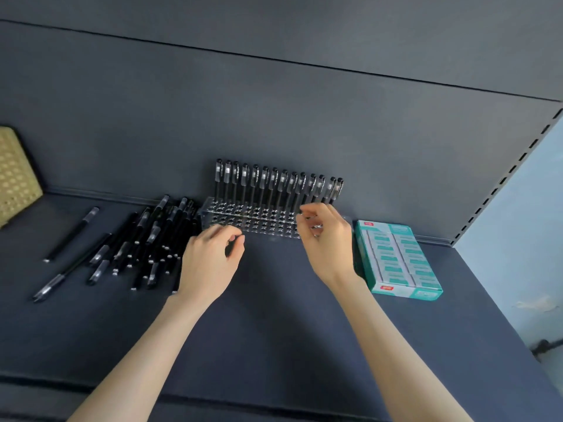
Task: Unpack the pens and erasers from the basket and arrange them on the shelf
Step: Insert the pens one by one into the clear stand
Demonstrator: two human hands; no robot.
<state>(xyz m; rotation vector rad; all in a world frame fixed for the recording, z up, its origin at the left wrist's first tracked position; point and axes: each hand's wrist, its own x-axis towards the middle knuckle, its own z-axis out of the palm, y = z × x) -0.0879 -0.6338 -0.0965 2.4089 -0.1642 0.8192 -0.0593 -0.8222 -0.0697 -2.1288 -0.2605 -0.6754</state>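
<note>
A clear acrylic pen holder [253, 219] with many holes stands at the back of the dark shelf [274, 315]. Several black pens [275, 185] stand upright in its back row. A loose pile of black pens [152, 242] lies to its left. A teal box of erasers [396, 258] sits to its right. My left hand [210, 263] hovers at the holder's front left corner beside the pile, fingers curled, with nothing visible in it. My right hand [326, 236] is at the holder's right end, fingers loosely bent and apart; no pen shows in it.
A woven tan basket [16, 176] stands at the far left of the shelf. Two single pens [71, 234] lie apart from the pile. The shelf's back panel rises behind; a slotted upright [502, 178] and pale wall bound the right side.
</note>
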